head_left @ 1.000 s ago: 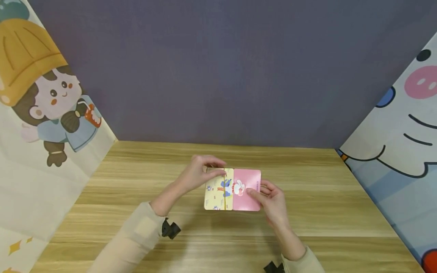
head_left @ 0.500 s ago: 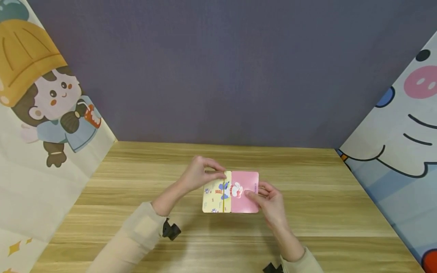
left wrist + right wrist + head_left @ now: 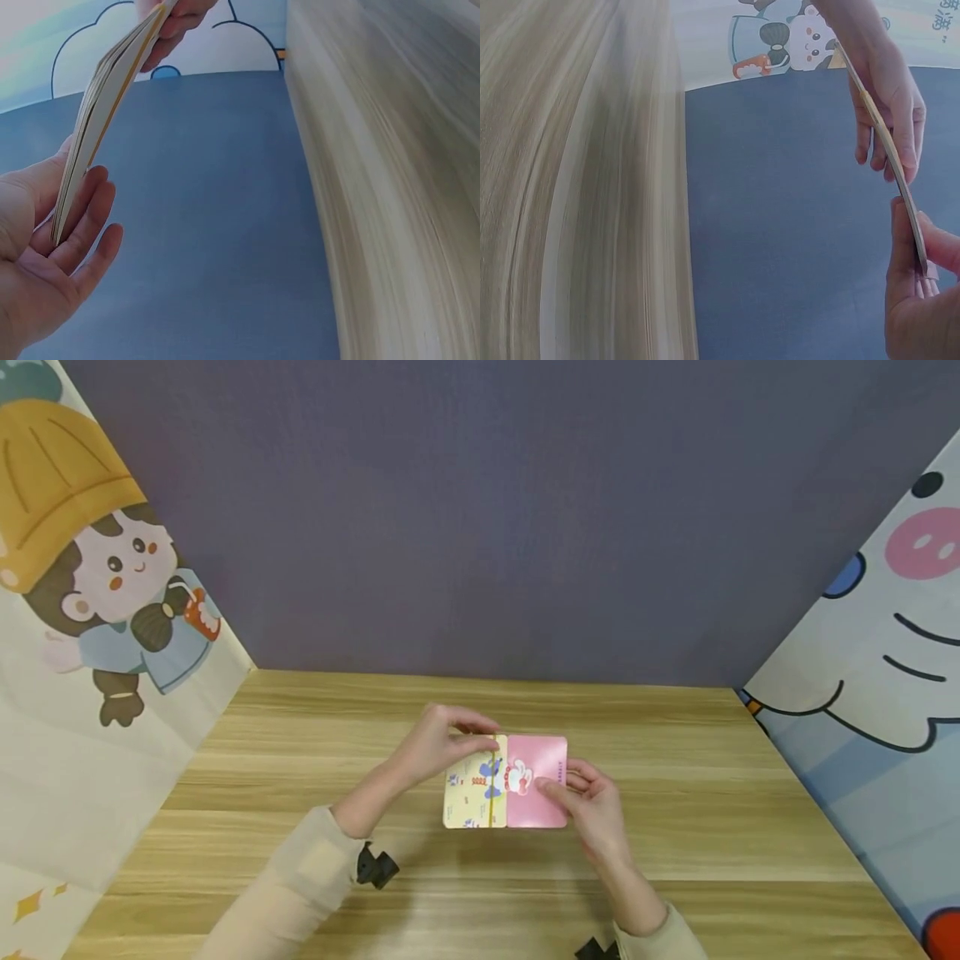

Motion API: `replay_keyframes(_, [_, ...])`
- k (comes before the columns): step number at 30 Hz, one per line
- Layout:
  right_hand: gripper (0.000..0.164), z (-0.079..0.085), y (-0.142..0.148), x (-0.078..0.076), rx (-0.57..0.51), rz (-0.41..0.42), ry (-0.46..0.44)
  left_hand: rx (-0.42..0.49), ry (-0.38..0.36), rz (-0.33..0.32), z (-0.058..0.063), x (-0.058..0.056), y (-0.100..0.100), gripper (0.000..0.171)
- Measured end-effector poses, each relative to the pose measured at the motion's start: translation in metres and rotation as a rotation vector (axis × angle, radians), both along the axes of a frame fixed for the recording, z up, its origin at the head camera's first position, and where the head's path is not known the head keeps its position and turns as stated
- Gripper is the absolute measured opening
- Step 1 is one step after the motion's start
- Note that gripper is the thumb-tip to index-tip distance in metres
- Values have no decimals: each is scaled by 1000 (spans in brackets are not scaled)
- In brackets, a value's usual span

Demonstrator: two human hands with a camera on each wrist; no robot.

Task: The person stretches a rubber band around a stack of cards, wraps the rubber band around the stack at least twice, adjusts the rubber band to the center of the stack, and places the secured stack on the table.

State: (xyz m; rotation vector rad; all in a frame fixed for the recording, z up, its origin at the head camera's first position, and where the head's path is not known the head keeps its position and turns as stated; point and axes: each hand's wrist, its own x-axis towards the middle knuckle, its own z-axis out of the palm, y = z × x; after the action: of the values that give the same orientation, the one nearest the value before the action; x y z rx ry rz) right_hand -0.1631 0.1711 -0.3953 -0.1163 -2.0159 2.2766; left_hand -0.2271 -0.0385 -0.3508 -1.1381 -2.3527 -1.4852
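A small notebook is held up above the table, yellow on its left half and pink on its right, with a cartoon print across the middle. Down the yellow half runs a thin gold elastic band. At the upper edge, my left hand pinches the yellow half near the band, thumb in front. My right hand grips the pink half from the right, its thumb on the face and fingers behind. Seen edge-on in the left wrist view, the notebook shows thin, slightly bowed pages. Its rear face is hidden from the head view.
A wood-grain table lies beneath both hands. A plain dark blue-grey panel stands at the back. Cartoon-printed side panels rise at the left and the right. Black camera mounts sit at the wrists.
The notebook has shifted slightly left and a little nearer to me, the right hand moving left along with it. Both hands keep their holds; over the last half second hardly anything moves.
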Motion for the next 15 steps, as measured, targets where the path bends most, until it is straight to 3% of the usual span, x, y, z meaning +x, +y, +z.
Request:
replay_keyframes(3, [30, 2, 0, 1, -9, -9, -15, 4, 13, 10, 1, -1, -3, 16])
replay_keyframes(7, [29, -5, 3, 0, -15, 12, 68, 4, 1, -2, 0, -1, -4, 14])
replay_keyframes(9, [27, -31, 12, -11, -56, 80, 165, 8, -20, -6, -1, -1, -3, 13])
replay_keyframes(14, [28, -55, 19, -21, -91, 141, 227, 22, -76, -7, -3, 0, -1, 12])
replay_keyframes(15, [30, -45, 15, -16, -54, 111, 189, 18, -87, -14, -4, 0, 0, 12])
